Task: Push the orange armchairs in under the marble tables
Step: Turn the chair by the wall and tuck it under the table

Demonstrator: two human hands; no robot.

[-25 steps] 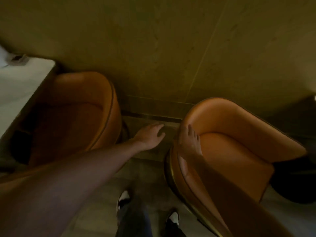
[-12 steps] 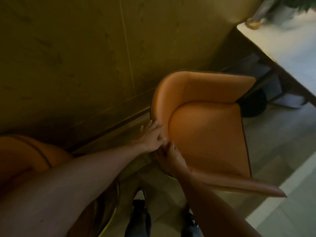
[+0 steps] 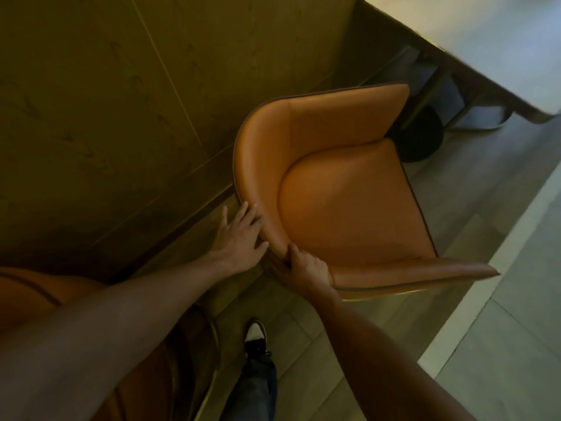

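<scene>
An orange armchair (image 3: pixel 343 189) stands in the middle of the view, its open front turned toward the marble table (image 3: pixel 498 47) at the top right. My right hand (image 3: pixel 305 267) grips the rim of its curved backrest. My left hand (image 3: pixel 238 238) lies flat against the outside of the backrest, fingers spread. A second orange armchair (image 3: pixel 33 294) shows at the lower left, mostly hidden behind my left forearm.
A wood-panelled wall (image 3: pixel 121 101) runs close along the left of the chair. The table's dark round base (image 3: pixel 422 138) and metal legs stand just beyond the seat front. My feet (image 3: pixel 256 338) are on the tiled floor, with a pale floor strip (image 3: pixel 485 299) at the right.
The view has swung right from two chairs to this one. My left hand left the gap between the chairs and settled on the backrest. The chair now sits closer to the table.
</scene>
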